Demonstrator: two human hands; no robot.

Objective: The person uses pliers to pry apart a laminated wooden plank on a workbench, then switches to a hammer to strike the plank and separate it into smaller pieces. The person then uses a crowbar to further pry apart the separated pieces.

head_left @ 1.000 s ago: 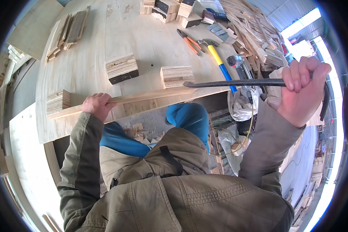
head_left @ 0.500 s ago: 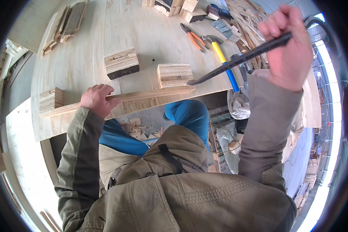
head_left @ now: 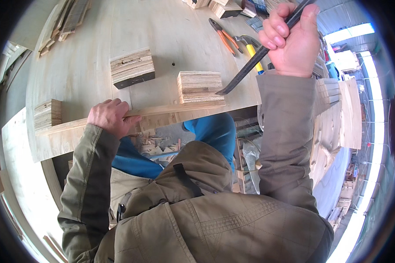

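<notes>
My left hand (head_left: 110, 117) is closed round a long wooden strip (head_left: 171, 108) lying along the table's front edge. One plywood block (head_left: 47, 114) stands against the strip's left end and another block (head_left: 199, 87) sits at its right end. My right hand (head_left: 292, 41), raised above the table, grips a black pry bar (head_left: 246, 66). The bar slants down to the left, its flat tip at the right side of the right block, close to the strip. Whether the tip is wedged in, I cannot tell. A third block (head_left: 132, 68), dark on its front face, rests farther back.
Orange-handled pliers (head_left: 222, 35) and a hammer with a yellow handle (head_left: 254, 52) lie right of the blocks, the hammer partly behind the bar. Wood strips (head_left: 72, 19) are stacked at the far left, more blocks (head_left: 225, 8) at the back. Scraps (head_left: 151, 147) litter the floor.
My right hand has moved left with the pry bar, which now stands steeper, its tip still by the right block. My left hand keeps its hold on the strip. The view has shifted slightly.
</notes>
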